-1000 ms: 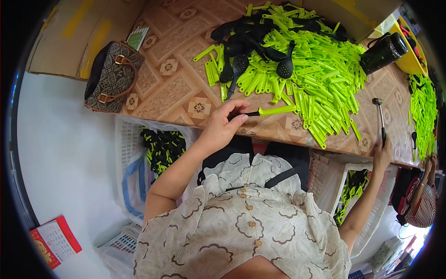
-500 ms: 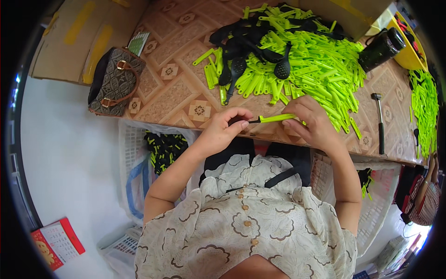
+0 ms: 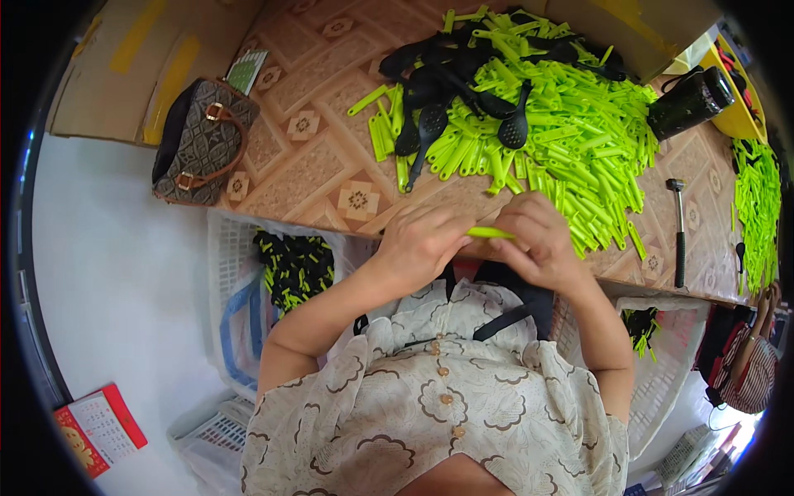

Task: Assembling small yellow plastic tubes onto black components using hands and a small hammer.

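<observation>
My left hand [image 3: 422, 248] and my right hand [image 3: 538, 241] are close together at the table's near edge. Between them shows a bright green handle [image 3: 490, 232]. The fingers of my right hand pinch its right end, and those of my left hand close round the left end. The black utensil joined to it is now hidden by my left hand. Beyond my hands lies a big heap of loose green handles [image 3: 583, 161]. Black slotted spoons [image 3: 514, 128] and other black utensil heads [image 3: 430, 124] lie on its left part.
A patterned handbag [image 3: 207, 140] stands at the table's left, by a cardboard box [image 3: 116, 91]. To the right are a hammer [image 3: 678, 231], a dark bottle [image 3: 691, 101] and a yellow bin [image 3: 738, 120]. Below the edge, a white basket [image 3: 223, 289] holds green-and-black pieces. Another person [image 3: 747, 368] is far right.
My left hand has moved right along the utensil and covers its black stem and part of the green handle. Both hands have come closer together and slightly nearer to me.
</observation>
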`<state>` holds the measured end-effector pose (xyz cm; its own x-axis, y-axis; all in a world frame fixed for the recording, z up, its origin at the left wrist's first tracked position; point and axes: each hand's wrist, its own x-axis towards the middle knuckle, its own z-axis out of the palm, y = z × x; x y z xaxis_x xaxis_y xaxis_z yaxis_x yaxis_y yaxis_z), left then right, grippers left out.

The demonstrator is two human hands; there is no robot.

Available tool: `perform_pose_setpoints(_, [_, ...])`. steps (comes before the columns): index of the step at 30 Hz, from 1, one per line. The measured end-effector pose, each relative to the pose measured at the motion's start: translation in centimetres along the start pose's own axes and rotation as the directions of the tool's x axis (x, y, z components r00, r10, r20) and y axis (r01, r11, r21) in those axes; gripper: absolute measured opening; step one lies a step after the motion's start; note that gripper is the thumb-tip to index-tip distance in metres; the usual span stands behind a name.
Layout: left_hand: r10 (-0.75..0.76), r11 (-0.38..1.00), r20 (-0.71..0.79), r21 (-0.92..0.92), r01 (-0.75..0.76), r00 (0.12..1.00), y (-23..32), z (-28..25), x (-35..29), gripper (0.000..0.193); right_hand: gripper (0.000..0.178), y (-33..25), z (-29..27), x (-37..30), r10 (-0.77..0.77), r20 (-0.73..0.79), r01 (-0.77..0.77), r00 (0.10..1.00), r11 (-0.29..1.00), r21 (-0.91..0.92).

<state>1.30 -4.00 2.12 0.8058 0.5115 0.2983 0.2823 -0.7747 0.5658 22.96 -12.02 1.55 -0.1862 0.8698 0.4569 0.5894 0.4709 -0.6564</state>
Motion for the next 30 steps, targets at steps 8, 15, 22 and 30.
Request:
perform_pose_setpoints(8, [-0.339, 0.890, 0.055, 0.341, 0.302, 0.939, -1.1, -6.1, -8.9, 0.019, 0.039, -1.2, -0.1, 1.9, 0.136, 0.125, -0.123, 0.983, 0.987, -0.108])
perform_pose_setpoints(15, [-0.866, 0.159, -0.215, 0.739, 0.655, 0.452, -4.5, -14.0, -20.6, 0.043, 0.035, 9.0, -3.4, 5.9, 0.286, -0.164, -0.329, 0.944, 0.789, -0.519])
perform_pose_setpoints(22, [-0.451, 0.877, -0.055, 0.157, 0.454, 0.891, -3.5, -10.7, -5.7, 0.036, 0.039, 13.2, -4.6, 8.0, 0.054, 0.046, -0.005, 0.997, 0.698, -0.716])
perform_pose_setpoints(30, [-0.356, 0.629, 0.061, -0.722, 0.288, 0.932, -3.1, -0.1, 9.2, 0.043, 0.034, 7.2, -5.5, 5.4, -0.200, 0.090, 0.204, 0.976, 0.682, -0.702])
